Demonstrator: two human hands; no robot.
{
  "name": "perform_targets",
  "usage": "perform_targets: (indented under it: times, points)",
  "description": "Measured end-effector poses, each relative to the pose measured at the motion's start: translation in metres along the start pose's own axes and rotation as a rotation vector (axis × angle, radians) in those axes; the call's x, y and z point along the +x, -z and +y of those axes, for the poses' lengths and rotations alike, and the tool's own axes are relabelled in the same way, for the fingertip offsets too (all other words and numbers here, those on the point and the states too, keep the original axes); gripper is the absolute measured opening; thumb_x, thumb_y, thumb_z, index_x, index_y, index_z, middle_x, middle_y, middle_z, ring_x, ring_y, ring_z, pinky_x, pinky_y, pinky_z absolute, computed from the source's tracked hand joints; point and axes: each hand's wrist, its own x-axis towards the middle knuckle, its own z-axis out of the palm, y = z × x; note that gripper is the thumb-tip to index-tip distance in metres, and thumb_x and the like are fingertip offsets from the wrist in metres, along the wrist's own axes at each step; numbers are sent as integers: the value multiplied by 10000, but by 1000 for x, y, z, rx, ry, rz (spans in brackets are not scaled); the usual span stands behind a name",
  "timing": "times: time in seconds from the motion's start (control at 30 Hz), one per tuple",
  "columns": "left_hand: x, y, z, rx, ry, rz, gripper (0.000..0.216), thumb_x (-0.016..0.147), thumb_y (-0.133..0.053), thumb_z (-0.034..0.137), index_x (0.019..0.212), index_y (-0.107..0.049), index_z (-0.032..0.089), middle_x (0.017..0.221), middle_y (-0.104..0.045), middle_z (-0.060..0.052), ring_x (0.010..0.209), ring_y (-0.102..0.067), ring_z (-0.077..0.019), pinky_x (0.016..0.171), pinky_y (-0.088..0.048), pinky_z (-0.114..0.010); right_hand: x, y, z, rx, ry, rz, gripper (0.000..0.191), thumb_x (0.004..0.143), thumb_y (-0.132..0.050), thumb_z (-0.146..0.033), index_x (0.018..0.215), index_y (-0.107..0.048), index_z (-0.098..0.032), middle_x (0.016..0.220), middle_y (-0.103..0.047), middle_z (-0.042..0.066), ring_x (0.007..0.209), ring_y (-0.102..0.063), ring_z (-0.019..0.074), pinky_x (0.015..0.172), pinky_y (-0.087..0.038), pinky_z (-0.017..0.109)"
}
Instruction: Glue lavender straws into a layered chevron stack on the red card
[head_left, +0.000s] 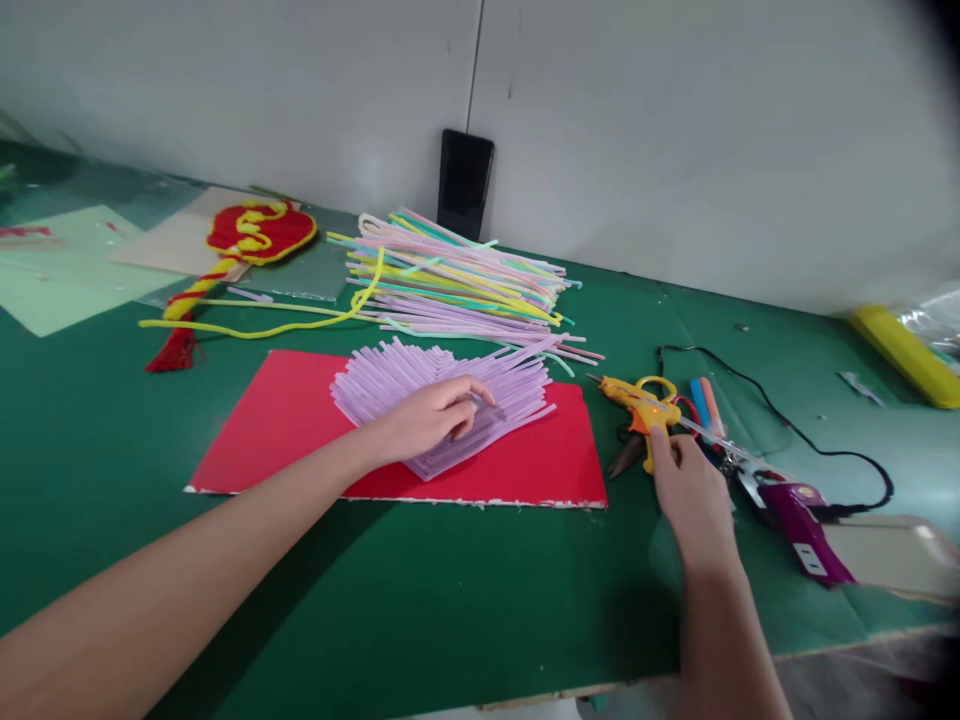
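A lilac heart-like shape of pipe cleaners [379, 380] laid side by side rests on a red board [292, 420]. Over its middle lies my left hand [427, 418], touching it; the index finger is stretched out and the other fingers are loosely bent. My right hand [688, 490] is wrapped around the handle of a yellow hot glue gun [637, 400], whose nozzle points left towards the board. A clear glue stick [739, 450] sticks out of its back. Scissors [625, 456] lie partly hidden beneath the gun.
Behind the board lies a pile of coloured pipe cleaners [457, 275]. A phone [463, 185] leans on the wall. At the left is a red and yellow tasselled ornament [259, 235]. A black cord [787, 425], markers [705, 405] and a purple power strip [802, 535] lie at the right.
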Motion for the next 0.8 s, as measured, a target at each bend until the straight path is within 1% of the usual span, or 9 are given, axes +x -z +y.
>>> perform_targets:
  times: [0.13, 0.27, 0.33, 0.4, 0.5, 0.57, 0.67, 0.8]
  points:
    - [2, 2, -2, -145, 0, 6, 245, 837, -369, 205, 1010, -536, 158, 589, -457, 46, 503, -394, -101, 475, -316, -214, -2, -7, 2, -15, 58, 71, 408, 885, -309, -502, 861, -574, -192, 790, -635, 100, 670, -551, 228, 558, -306, 289]
    - [3, 1, -3, -162, -6, 25, 227, 837, -355, 202, 987, -520, 159, 602, -466, 38, 502, -396, -100, 453, -314, -206, -1, -10, 4, -29, 28, 69, 427, 902, -280, -494, 903, -573, -184, 794, -633, 104, 647, -549, 225, 546, -291, 289]
    - [2, -2, -3, -127, -26, 70, 211, 839, -351, 186, 966, -518, 167, 602, -474, 38, 511, -417, -101, 459, -324, -204, 0, -10, 4, -27, 0, 46, 445, 904, -266, -506, 901, -576, -187, 807, -632, 108, 654, -549, 228, 549, -295, 292]
    - [1, -5, -4, -43, -47, 118, 202, 842, -351, 167, 939, -527, 176, 594, -490, 39, 525, -445, -102, 485, -342, -205, 1, -10, 4, -23, -15, 28, 454, 902, -261, -518, 897, -577, -193, 820, -632, 110, 664, -550, 232, 556, -302, 296]
    - [-1, -9, -3, 87, -59, 129, 216, 853, -350, 155, 929, -550, 186, 582, -511, 47, 523, -471, -101, 527, -365, -212, 2, -9, 4, -4, -26, 27, 451, 898, -266, -524, 882, -577, -198, 819, -627, 109, 671, -550, 240, 568, -314, 309]
    - [-2, -10, -3, 115, -55, 126, 227, 857, -347, 154, 936, -557, 188, 581, -516, 51, 515, -479, -100, 538, -371, -214, 2, -10, 6, 30, -29, 41, 448, 893, -278, -532, 872, -575, -197, 792, -621, 103, 667, -546, 244, 580, -325, 318]
    - [-1, -9, -2, 125, -54, 118, 234, 857, -350, 153, 943, -564, 187, 589, -526, 52, 515, -487, -100, 545, -375, -216, 1, -13, 8, 139, -22, 117, 450, 888, -288, -540, 880, -569, -190, 747, -599, 90, 664, -532, 243, 602, -341, 327]
    - [-1, -9, -2, 182, -67, 111, 242, 860, -359, 158, 956, -578, 195, 593, -538, 52, 546, -516, -112, 563, -381, -223, -1, -15, 9, 319, 24, 302, 467, 902, -268, -513, 946, -571, -160, 766, -575, 86, 679, -515, 222, 636, -364, 336]
